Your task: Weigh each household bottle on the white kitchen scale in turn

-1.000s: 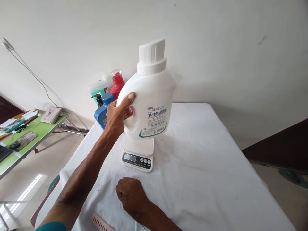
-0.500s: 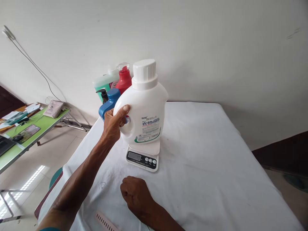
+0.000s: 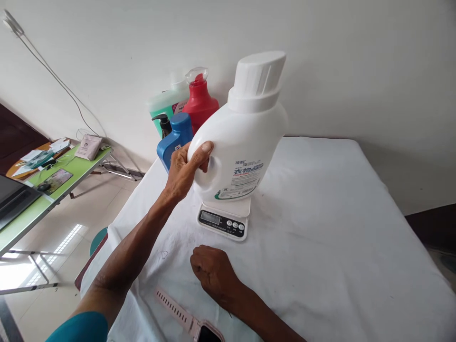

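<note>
My left hand (image 3: 183, 171) grips the handle of a big white detergent bottle (image 3: 245, 137) with a white cap. The bottle is tilted to the right, just above or touching a small white kitchen scale (image 3: 223, 221); I cannot tell whether it rests on the scale. My right hand (image 3: 213, 271) lies on the white tablecloth (image 3: 320, 228) in front of the scale, curled into a loose fist with nothing visible in it.
Behind the white bottle stand a blue bottle (image 3: 174, 137), a red spray bottle (image 3: 199, 102), a green-and-white jug (image 3: 166, 104) and a dark pump bottle (image 3: 164, 124). A pink-strapped watch (image 3: 188, 320) lies near the front edge. A green table (image 3: 32, 199) with clutter is at the left.
My left hand has kept hold of the white bottle; it dipped towards the scale, then now leans right and looms larger. The view shifted. My right hand stays fisted on the cloth.
</note>
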`<action>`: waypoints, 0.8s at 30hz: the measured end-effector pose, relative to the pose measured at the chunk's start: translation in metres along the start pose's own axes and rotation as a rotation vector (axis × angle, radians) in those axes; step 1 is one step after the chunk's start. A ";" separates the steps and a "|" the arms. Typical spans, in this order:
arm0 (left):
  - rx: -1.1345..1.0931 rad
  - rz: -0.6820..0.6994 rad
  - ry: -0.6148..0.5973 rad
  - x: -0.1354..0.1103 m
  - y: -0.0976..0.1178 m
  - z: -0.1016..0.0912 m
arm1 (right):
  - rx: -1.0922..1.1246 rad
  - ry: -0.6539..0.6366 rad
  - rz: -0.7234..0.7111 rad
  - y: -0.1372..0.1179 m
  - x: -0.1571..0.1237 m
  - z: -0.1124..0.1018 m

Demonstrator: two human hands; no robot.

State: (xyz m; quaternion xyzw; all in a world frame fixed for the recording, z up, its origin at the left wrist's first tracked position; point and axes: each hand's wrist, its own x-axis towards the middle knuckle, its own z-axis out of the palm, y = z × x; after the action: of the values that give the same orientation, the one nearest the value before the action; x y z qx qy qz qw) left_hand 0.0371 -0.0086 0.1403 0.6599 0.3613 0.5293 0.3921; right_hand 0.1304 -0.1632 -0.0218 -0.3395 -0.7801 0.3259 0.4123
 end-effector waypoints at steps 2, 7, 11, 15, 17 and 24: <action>0.108 0.048 -0.008 -0.005 0.002 -0.005 | 0.002 0.002 -0.007 0.000 0.000 -0.001; 0.303 0.165 0.130 -0.030 -0.008 -0.018 | -0.033 0.001 -0.027 0.000 -0.002 -0.001; 0.227 0.004 0.314 -0.059 -0.047 -0.025 | -0.070 -0.012 -0.030 -0.002 -0.002 -0.001; 0.065 -0.226 0.275 -0.076 -0.092 -0.029 | -0.088 -0.021 -0.041 -0.003 -0.001 -0.002; 0.035 -0.303 0.238 -0.078 -0.105 -0.029 | -0.091 -0.021 -0.047 -0.003 0.000 -0.002; 0.014 -0.341 0.191 -0.075 -0.107 -0.030 | -0.095 -0.021 -0.047 -0.003 0.000 -0.001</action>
State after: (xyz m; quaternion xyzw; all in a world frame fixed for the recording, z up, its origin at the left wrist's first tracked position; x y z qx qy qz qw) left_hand -0.0128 -0.0256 0.0169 0.5386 0.5070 0.5129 0.4356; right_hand 0.1308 -0.1642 -0.0191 -0.3369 -0.8068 0.2822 0.3950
